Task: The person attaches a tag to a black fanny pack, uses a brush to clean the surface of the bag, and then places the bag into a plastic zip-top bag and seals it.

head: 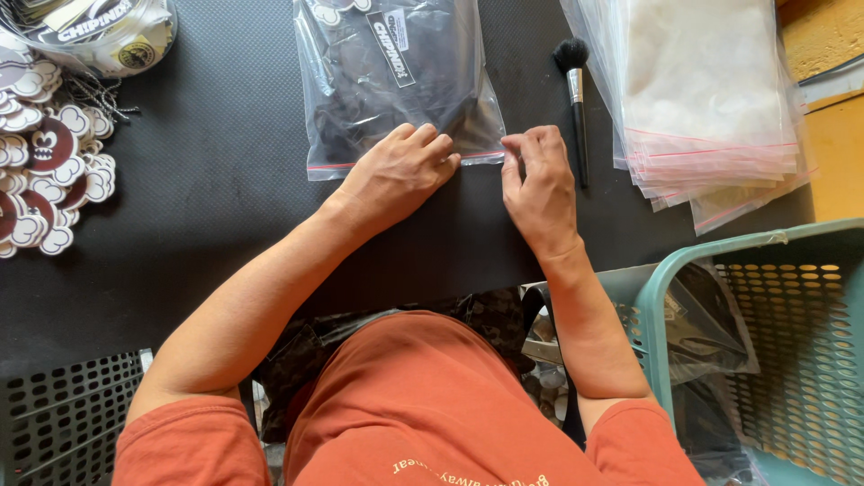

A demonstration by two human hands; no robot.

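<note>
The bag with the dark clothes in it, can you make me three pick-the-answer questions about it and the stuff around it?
1. Where is the brush?
A. Right of the filled bag
B. In the basket
C. On the cut-out tags

2. What colour is the basket?
A. Red
B. Teal green
C. Yellow

3. What are both hands doing?
A. Lying flat, away from everything
B. Holding the brush
C. Pressing the bag's seal edge

Answers:
1 A: the brush lies on the black mat between the filled bag and the stack of empty bags.
2 B: its rim and walls are teal green.
3 C: the left hand and right hand sit on the red-lined edge.
</note>
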